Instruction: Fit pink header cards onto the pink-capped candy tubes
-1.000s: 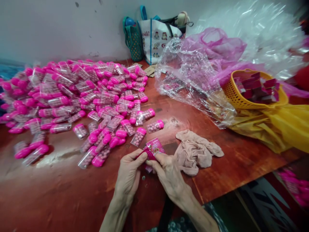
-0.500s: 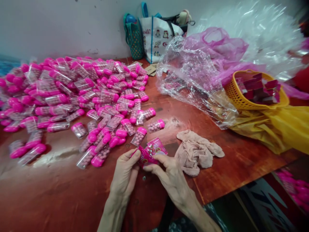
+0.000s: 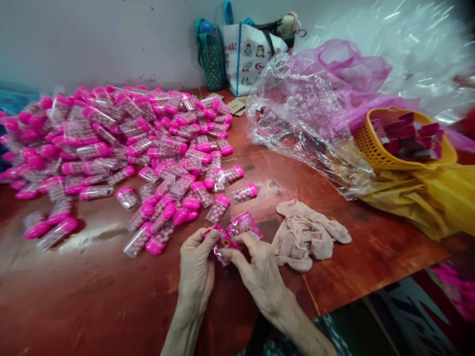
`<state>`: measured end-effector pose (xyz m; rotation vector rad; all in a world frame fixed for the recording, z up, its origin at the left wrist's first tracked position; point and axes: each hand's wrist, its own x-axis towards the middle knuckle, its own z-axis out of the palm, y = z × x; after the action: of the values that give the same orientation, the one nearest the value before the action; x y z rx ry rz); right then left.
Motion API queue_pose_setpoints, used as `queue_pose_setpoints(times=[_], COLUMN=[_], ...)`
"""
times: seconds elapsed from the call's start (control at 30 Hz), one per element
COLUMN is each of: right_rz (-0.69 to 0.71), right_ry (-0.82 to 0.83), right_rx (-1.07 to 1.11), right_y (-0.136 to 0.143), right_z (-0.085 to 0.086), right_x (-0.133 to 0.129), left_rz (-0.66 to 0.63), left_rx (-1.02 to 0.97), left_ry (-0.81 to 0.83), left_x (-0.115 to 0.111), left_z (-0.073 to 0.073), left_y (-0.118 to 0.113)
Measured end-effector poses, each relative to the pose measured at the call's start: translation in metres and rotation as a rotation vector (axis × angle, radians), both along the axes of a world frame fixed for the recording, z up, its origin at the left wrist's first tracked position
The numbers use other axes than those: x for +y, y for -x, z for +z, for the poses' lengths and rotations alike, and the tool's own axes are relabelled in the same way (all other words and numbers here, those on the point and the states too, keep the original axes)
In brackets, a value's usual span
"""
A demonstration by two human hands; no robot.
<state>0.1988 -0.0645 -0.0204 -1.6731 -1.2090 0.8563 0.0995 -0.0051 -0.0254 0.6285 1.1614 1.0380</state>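
Near the table's front, my left hand (image 3: 196,267) pinches the left side of a shiny pink wrapper (image 3: 223,243) between thumb and fingers. My right hand (image 3: 256,267) grips the same wrapper from the right, thumb and forefinger closed on its edge. Just behind it, a second printed pink packet (image 3: 245,225) shows above my right fingers; whether the two are joined I cannot tell. Small clear containers of pink balls with bright pink caps (image 3: 218,207) lie close beyond my hands. A crumpled pale pink cloth (image 3: 306,235) rests to the right of my right hand.
A large pile of the capped containers (image 3: 111,128) covers the back left. A white bag (image 3: 243,59) stands by the wall. Clear plastic (image 3: 297,123), pink plastic (image 3: 349,69) and a yellow basket of dark red pieces (image 3: 374,148) occupy the right. The table's edge (image 3: 382,291) runs at lower right.
The view has shifted slightly, so the table's contents appear further right. The wrapper between my hands has turned a little, and the packet behind it now shows more separately. Both hands keep their hold.
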Motion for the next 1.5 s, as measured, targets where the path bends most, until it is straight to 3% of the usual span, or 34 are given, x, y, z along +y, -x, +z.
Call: queue_pose_setpoints(times=[0.17,0.37,0.47,0.6,0.7,0.83,0.97,1.1,1.27,1.4,1.5], right_rz=[0.008,0.052,0.073,0.125,0.163,0.176,0.202,0.233,0.231,0.268,0.217], right_ry=[-0.047,-0.085,-0.1,-0.101,-0.124,-0.12,-0.015,0.029,0.104,0.104,0.019], right_rx=[-0.097,-0.207,-0.237,-0.305,-0.371,-0.326,-0.069,0.206,0.349,0.245,-0.128], right_y=[0.001,0.001,-0.001,-0.004,-0.004,-0.003,-0.004,-0.004,0.004,0.007,0.008], right_z=[-0.005,-0.008,-0.009,-0.012,-0.016,-0.016,-0.006,0.001,-0.001,0.002,0.004], right_x=[0.001,0.001,0.001,0.002,0.003,0.003,0.002,0.002,0.006,0.008,0.018], left_rz=[0.034,0.103,0.009,-0.247,-0.306,-0.204,-0.094,-0.03,0.162,0.318,0.51], left_rx=[0.056,0.378,0.317,0.128,0.134,0.166,0.112,0.066,0.088,0.088,0.08], left_ry=[-0.073,-0.42,-0.349,-0.123,-0.162,-0.267,-0.318,-0.276,-0.222,-0.176,-0.151], left_x=[-0.002,-0.008,-0.005,0.004,0.007,0.005,0.001,0.004,0.006,0.009,0.016], left_z=[0.002,0.002,0.001,0.003,0.005,0.003,0.005,0.005,0.004,0.006,0.008], left_y=[0.0,0.004,0.011,0.019,0.021,0.02,0.018,0.018,0.022,0.03,0.042])
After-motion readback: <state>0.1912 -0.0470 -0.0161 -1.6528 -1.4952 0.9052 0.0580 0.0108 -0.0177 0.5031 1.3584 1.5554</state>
